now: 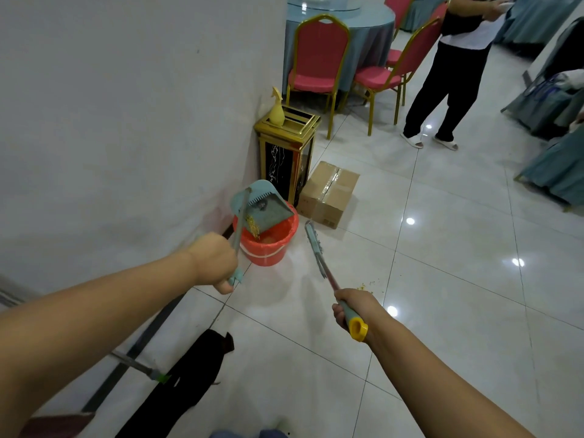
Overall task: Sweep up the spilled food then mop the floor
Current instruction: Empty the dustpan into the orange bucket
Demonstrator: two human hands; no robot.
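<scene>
The left hand (215,263) has its fingers curled round the handle of the dustpan (268,210), which is tipped over the red bucket (271,248) by the wall (126,121) so that yellow food slides in. The right hand (350,308) grips the broom (316,245), whose shaft runs from near right to far left. A few crumbs (365,286) lie on the glossy tiled floor (442,311) just right of the right hand, the nearer one; the mop (189,374) lies near left.
</scene>
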